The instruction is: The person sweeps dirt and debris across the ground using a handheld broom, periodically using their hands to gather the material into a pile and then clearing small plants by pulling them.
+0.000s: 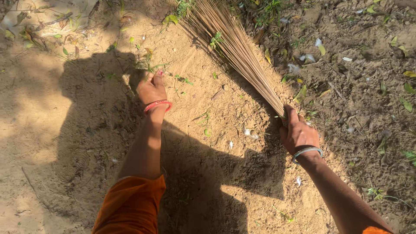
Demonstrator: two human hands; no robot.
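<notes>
Your right hand (298, 132) is closed tight around the bunched end of the stick broom (236, 47), which fans out over the sandy ground (78, 143). Your left hand (151, 88) reaches down to a small green weed (149, 66); I cannot tell if its grip is closed. Keep the broom low and sweep gently. No packages or signs here.

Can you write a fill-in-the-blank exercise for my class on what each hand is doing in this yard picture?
1. The right hand grips a stick ____ by its bound end.
2. The left hand reaches toward a small green ____ in the sandy ground.
3. The left wrist wears a ____ bangle.

Missing words: broom; plant; red
</notes>
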